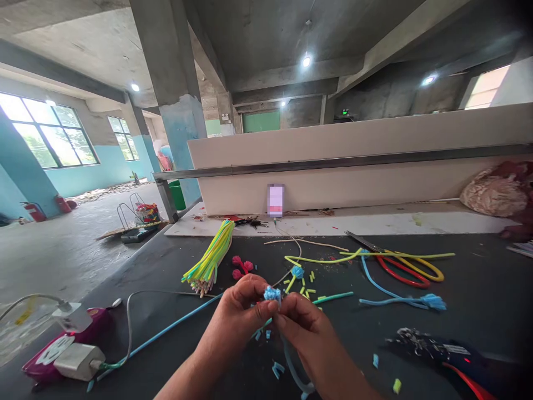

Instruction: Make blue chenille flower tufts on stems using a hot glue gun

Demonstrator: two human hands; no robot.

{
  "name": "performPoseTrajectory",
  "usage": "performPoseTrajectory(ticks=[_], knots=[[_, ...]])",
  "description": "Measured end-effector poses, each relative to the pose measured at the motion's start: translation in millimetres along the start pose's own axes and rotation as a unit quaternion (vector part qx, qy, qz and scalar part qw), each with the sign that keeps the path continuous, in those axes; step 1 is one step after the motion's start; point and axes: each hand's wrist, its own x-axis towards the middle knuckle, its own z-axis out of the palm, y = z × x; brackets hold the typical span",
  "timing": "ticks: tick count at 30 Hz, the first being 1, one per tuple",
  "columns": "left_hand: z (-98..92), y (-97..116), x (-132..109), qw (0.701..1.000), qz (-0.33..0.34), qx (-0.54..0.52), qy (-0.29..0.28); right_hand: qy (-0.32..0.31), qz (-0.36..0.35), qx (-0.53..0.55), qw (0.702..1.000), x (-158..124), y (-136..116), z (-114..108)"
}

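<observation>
Hands: left hand (pixel 237 311) and right hand (pixel 306 328) meet low in the middle of the view, forearms coming up from the bottom edge, knuckles turned toward the camera.
Left hand pose: fingers curled, thumb and fingertips pinched on the near side of a small blue fuzzy tuft (pixel 272 294).
Right hand pose: thumb and forefinger pinched on the other side of the same tuft, so both hands are clamped on it together, just above the dark worktable (pixel 478 289).
Tuft's place: between the two sets of fingertips, held clear of the tabletop (the rest of its stem is hidden by the fingers).
Below the hands: short blue snippets (pixel 277 368) scattered on the table.
Left of the hands: a white charger (pixel 77 361) on a pink case, with a long blue stem (pixel 166 330) running toward the left hand.
Further back: a bundle of yellow-green stems (pixel 210 261), red pompoms (pixel 241 265), a finished blue tuft on a yellow stem (pixel 297 272), and scissors with red and yellow loops (pixel 410 269).
Lower right: a dark glue gun (pixel 441 353).
Writing: none can be read; the card (pixel 275 200) against the white wall is blurred.
</observation>
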Motion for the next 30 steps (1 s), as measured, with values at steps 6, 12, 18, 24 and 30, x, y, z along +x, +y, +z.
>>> performPoseTrajectory(ticks=[6,12,18,24,30], knots=[[-2.4,-2.2,-2.0,0.997,-0.045,-0.060,-0.027,-0.004,0.025,0.040,0.999,-0.5,2.0,1.7],[-18.8,10.0,3.2,0.980,-0.046,-0.184,-0.061,-0.001,0.025,0.070,0.997,0.6,3.8,-1.0],[-29.7,9.1,9.4,0.979,-0.059,-0.154,0.124,-0.041,0.057,0.165,0.984,-1.3,-2.1,-1.9],[-11.4,-0.8,2.7,0.989,-0.083,-0.125,0.015,-0.104,0.115,0.225,0.962,-2.0,-5.3,-2.6],[8.2,-4.5,-4.2,0.976,-0.121,-0.137,-0.116,-0.036,0.137,0.206,0.968,2.3,5.1,-1.0]])
